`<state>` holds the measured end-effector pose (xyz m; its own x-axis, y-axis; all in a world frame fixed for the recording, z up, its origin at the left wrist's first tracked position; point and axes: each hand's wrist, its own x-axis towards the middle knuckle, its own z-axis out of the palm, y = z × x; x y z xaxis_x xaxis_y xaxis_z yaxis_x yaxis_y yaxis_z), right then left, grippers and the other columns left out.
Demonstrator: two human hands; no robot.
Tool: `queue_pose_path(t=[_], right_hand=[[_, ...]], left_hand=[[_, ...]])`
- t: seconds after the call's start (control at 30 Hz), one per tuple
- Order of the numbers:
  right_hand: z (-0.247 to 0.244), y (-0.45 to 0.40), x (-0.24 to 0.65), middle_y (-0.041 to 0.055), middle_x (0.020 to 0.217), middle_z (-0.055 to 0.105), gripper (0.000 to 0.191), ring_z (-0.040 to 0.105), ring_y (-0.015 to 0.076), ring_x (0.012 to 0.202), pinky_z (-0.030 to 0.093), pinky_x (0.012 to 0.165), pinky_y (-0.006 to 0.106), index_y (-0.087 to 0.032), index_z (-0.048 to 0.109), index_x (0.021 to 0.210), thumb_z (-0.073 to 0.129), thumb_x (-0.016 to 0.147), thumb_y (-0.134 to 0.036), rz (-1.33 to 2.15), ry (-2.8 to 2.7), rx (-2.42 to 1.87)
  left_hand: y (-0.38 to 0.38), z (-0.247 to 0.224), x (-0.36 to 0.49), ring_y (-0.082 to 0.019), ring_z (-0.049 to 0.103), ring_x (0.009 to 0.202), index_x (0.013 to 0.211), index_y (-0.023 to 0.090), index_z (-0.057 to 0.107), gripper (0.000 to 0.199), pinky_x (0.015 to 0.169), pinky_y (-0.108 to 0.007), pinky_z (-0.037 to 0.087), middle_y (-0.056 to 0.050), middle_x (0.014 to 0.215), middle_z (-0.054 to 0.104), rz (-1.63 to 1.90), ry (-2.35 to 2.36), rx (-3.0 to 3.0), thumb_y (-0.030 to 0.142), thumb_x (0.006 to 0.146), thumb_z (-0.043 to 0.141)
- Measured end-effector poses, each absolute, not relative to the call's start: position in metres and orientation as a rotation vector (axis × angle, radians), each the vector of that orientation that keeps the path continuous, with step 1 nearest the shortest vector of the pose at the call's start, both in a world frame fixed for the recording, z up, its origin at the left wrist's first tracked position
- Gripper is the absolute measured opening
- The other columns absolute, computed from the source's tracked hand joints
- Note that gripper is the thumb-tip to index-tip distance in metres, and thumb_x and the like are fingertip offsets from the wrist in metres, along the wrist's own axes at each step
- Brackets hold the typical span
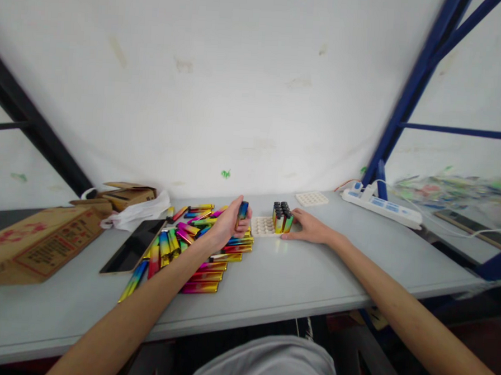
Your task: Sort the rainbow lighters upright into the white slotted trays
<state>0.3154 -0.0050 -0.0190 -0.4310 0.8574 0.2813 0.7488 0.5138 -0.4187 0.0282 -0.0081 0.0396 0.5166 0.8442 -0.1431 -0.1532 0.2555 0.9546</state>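
My left hand [231, 220] is closed around a lighter [243, 210] with a shiny blue body, held above the left end of a white tray with round holes [263, 226]. Several metallic, rainbow-coloured lighters [283, 221] with black tops stand upright together at the tray's right end. Around that end curves my right hand [311, 227], thumb at the front edge and fingers at the far side, gripping it. Beneath and beside my left forearm lies a loose pile of similar lighters [206, 276], partly hidden by the arm.
Another white holed tray [311, 198] lies near the wall. To the right is a power strip [381, 208] with cables. On the left are a dark tablet-like device [133, 247], a white plastic bag [142, 212] and cardboard boxes [37, 243]. A blue frame post [410, 101] rises at right.
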Motion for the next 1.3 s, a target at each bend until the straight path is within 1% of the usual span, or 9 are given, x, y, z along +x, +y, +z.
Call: queue_pose_path(t=[0.23, 0.4, 0.53, 0.67, 0.8, 0.93, 1.0, 1.1, 1.3], right_hand=[[-0.017, -0.006, 0.315, 0.0078, 0.095, 0.062, 0.062, 0.056, 0.023, 0.081, 0.046, 0.072, 0.034, -0.016, 0.07, 0.115, 0.077, 0.079, -0.066, 0.319, -2.297, -1.307], [-0.018, -0.005, 0.315, 0.0077, 0.095, 0.061, 0.061, 0.057, 0.0236, 0.082, 0.046, 0.073, 0.034, -0.016, 0.07, 0.115, 0.076, 0.08, -0.067, 0.316, -2.308, -1.305], [-0.019, -0.005, 0.315, 0.0078, 0.096, 0.062, 0.061, 0.058, 0.0238, 0.083, 0.047, 0.074, 0.034, -0.016, 0.07, 0.113, 0.077, 0.079, -0.066, 0.313, -2.298, -1.307], [-0.018, -0.005, 0.315, 0.0087, 0.097, 0.062, 0.063, 0.058, 0.0237, 0.083, 0.047, 0.074, 0.034, -0.015, 0.069, 0.116, 0.076, 0.08, -0.066, 0.307, -2.306, -1.301], [-0.019, -0.004, 0.317, 0.0089, 0.098, 0.062, 0.064, 0.058, 0.0246, 0.085, 0.048, 0.075, 0.035, -0.016, 0.069, 0.116, 0.077, 0.078, -0.067, 0.319, -2.318, -1.272], [-0.02, -0.005, 0.319, 0.0093, 0.102, 0.063, 0.067, 0.06, 0.0252, 0.088, 0.049, 0.078, 0.036, -0.016, 0.068, 0.12, 0.079, 0.077, -0.067, 0.37, -2.334, -1.248], [-0.02, -0.006, 0.319, 0.0097, 0.103, 0.063, 0.068, 0.06, 0.0257, 0.089, 0.05, 0.08, 0.037, -0.016, 0.067, 0.122, 0.079, 0.077, -0.066, 0.377, -2.335, -1.251], [-0.019, -0.007, 0.319, 0.0103, 0.104, 0.063, 0.067, 0.061, 0.026, 0.09, 0.051, 0.082, 0.038, -0.015, 0.067, 0.122, 0.081, 0.077, -0.064, 0.372, -2.329, -1.259], [-0.019, -0.008, 0.318, 0.0107, 0.105, 0.064, 0.066, 0.061, 0.0262, 0.091, 0.051, 0.082, 0.038, -0.015, 0.067, 0.121, 0.081, 0.077, -0.063, 0.359, -2.325, -1.27]], left_hand=[[-0.007, 0.034, 0.031, -0.007, 0.012, 0.041, 0.062, 0.021, 0.037, 0.039, 0.038, -0.017, 0.011, 0.008, 0.054, 0.017, 0.783, 0.824, 1.112, 0.046, 0.093, 0.039], [-0.012, 0.037, 0.032, -0.007, 0.011, 0.04, 0.062, 0.022, 0.036, 0.032, 0.038, -0.017, 0.01, 0.008, 0.053, 0.016, 0.818, 0.851, 1.137, 0.038, 0.087, 0.043], [-0.011, 0.037, 0.033, -0.006, 0.013, 0.04, 0.063, 0.021, 0.036, 0.036, 0.038, -0.016, 0.01, 0.009, 0.054, 0.018, 0.816, 0.849, 1.115, 0.043, 0.091, 0.042], [-0.009, 0.033, 0.035, -0.007, 0.023, 0.04, 0.074, 0.021, 0.045, 0.041, 0.037, -0.016, 0.016, 0.009, 0.054, 0.027, 0.82, 0.833, 1.109, 0.058, 0.093, 0.045], [-0.006, 0.027, 0.037, -0.011, 0.045, 0.047, 0.091, 0.023, 0.051, 0.029, 0.043, -0.02, 0.037, 0.006, 0.06, 0.05, 0.911, 0.765, 1.254, 0.05, 0.086, 0.06], [0.004, 0.025, 0.041, -0.019, 0.067, 0.082, 0.094, 0.018, 0.063, 0.03, 0.068, -0.029, 0.055, -0.005, 0.087, 0.071, 0.979, 0.806, 1.644, 0.046, 0.084, 0.068], [0.012, 0.025, 0.043, -0.023, 0.068, 0.099, 0.097, 0.016, 0.071, 0.034, 0.083, -0.033, 0.056, -0.009, 0.102, 0.074, 0.966, 0.809, 1.878, 0.047, 0.084, 0.069], [0.024, 0.024, 0.049, -0.026, 0.07, 0.104, 0.102, 0.015, 0.075, 0.035, 0.095, -0.037, 0.055, -0.012, 0.113, 0.076, 0.908, 0.821, 2.1, 0.045, 0.085, 0.069], [0.046, 0.016, 0.065, -0.026, 0.075, 0.096, 0.107, 0.015, 0.073, 0.029, 0.093, -0.038, 0.058, -0.011, 0.103, 0.08, 0.841, 0.826, 2.172, 0.035, 0.087, 0.067]])
